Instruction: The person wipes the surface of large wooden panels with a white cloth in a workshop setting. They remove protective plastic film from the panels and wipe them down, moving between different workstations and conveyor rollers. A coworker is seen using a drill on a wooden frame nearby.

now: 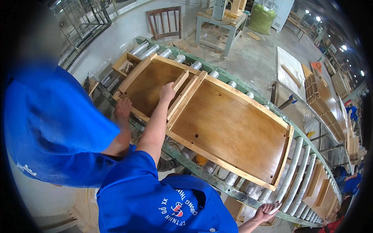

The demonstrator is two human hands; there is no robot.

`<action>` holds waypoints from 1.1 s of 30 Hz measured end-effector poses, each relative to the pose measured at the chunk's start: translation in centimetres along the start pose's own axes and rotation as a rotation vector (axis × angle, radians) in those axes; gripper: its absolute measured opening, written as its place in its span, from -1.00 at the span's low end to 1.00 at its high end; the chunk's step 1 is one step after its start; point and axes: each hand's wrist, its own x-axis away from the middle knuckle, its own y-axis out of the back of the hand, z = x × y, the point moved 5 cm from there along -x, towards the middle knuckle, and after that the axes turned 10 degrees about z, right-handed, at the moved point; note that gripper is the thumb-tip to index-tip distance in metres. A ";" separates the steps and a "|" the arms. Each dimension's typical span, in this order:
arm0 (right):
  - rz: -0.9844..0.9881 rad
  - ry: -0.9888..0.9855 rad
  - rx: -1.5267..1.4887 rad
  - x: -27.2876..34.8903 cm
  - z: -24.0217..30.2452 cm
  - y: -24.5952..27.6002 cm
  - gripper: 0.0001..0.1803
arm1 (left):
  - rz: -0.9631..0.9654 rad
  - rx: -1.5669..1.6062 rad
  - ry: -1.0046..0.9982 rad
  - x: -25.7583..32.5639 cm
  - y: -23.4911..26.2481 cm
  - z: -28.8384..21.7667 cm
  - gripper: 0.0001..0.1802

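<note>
My left hand (167,92) is closed round the near end of a short wooden strip (180,80), above the smaller framed panel. That panel (149,83) has a brown board inside a pale wooden frame and lies on a roller conveyor. Beside it to the right lies a larger framed wooden panel (233,126) with a few dark holes. Down at the right, by the conveyor's near rail, my right hand (265,213) is closed on a small whitish flat piece (274,209), whose kind I cannot make out.
A co-worker in blue (58,128) stands close on my left, a hand (123,107) at the smaller panel's near corner. A small wooden box (126,65) of hardware sits at the conveyor's far-left end. More panels (320,186) lie along the rollers (297,174) to the right.
</note>
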 end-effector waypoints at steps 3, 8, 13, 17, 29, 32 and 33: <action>0.019 -0.007 0.042 -0.6 -0.2 -0.2 -0.54 | 0.008 0.021 -0.015 0.0 0.4 0.2 -0.54; 0.054 -0.004 0.038 -1.3 -0.5 0.0 -0.53 | -0.018 0.052 -0.068 0.2 1.1 0.5 -0.53; 0.005 0.018 0.036 -1.7 -1.1 0.1 -0.55 | -0.063 0.161 -0.135 0.1 2.1 1.3 -0.52; 0.041 0.006 0.060 -2.0 -1.2 -0.4 -0.56 | -0.113 0.200 -0.171 0.5 2.9 1.5 -0.52; 0.094 -0.033 0.052 -2.3 -1.9 -1.1 -0.53 | -0.377 -0.067 -0.291 4.9 5.9 -1.2 -0.51; 0.057 -0.012 0.078 -2.3 -2.0 -1.0 -0.54 | -0.479 -0.100 -0.363 5.6 6.6 -1.0 -0.55; 0.053 -0.016 0.073 -2.3 -2.1 -1.1 -0.54 | -0.494 -0.107 -0.372 5.8 6.7 -1.0 -0.57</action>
